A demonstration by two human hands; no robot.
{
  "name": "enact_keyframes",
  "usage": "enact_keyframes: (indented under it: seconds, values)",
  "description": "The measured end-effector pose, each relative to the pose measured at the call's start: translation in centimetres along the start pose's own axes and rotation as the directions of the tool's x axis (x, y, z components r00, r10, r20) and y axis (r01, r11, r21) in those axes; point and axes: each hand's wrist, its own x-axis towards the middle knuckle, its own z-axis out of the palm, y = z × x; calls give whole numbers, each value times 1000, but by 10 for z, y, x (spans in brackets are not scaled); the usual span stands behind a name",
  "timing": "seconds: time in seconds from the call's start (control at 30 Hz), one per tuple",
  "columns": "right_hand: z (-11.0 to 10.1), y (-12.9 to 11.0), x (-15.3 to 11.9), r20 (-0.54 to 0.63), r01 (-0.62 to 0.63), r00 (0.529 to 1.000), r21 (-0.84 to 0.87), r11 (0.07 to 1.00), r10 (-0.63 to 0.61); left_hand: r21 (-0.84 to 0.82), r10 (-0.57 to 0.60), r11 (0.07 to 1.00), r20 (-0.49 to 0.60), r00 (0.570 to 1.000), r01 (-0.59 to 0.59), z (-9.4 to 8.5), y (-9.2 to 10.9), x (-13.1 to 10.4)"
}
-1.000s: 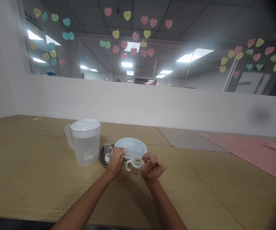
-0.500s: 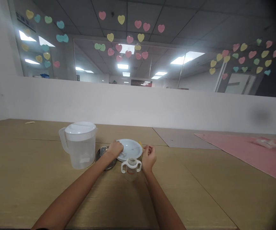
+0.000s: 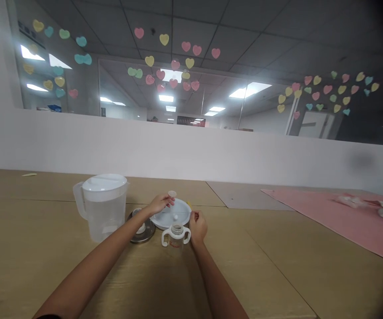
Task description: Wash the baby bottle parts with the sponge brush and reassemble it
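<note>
My left hand (image 3: pixel 160 204) is closed on a small clear cup-like piece (image 3: pixel 172 194), held above the left part of a white plate (image 3: pixel 158 221). My right hand (image 3: pixel 198 226), at the plate's right edge, pinches the end of a thin stick (image 3: pixel 183 211) that reaches left over the plate. In front of the plate a clear bottle (image 3: pixel 176 243) with two white handles stands upright, its mouth uncovered. Partly behind my left forearm lies a round metal tray (image 3: pixel 144 237) with a white and clear part (image 3: pixel 141 229) on it.
A translucent pitcher (image 3: pixel 105 212) with a white lid stands to the left on the brown table (image 3: pixel 261 283). A pink cloth (image 3: pixel 330 217) lies at the right, with crumpled items on it. Behind the table is a white wall (image 3: pixel 145 150) below a window with heart-shaped notes.
My left hand has lifted the clear piece from the plate, and it now shows above the fingers. My right hand still pinches the stick. The view has shifted slightly.
</note>
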Motion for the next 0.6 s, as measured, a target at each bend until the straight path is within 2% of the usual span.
enact_keyframes:
  seconds: [0.13, 0.27, 0.37, 0.47, 0.6]
  values:
    - [3, 1, -3, 0, -13, 1000, -6, 1000, 13, -136, 36, 990, -85, 996, -47, -4, 27, -10]
    - [5, 2, -6, 0, 7, 1000, 15, 1000, -7, -213, 84, 972, -60, 995, -96, 0, 49, -28]
    - [5, 2, -7, -3, 8, 1000, 21, 1000, -8, -207, 113, 971, -42, 993, -119, 8, 55, -41]
    - [4, 2, -7, 9, -3, 1000, 17, 1000, 3, -138, 164, 976, -29, 986, -167, 17, 53, -52]
    - [5, 3, -6, 14, 5, 1000, 22, 1000, -6, 91, 223, 970, 26, 975, -224, 26, 48, -64]
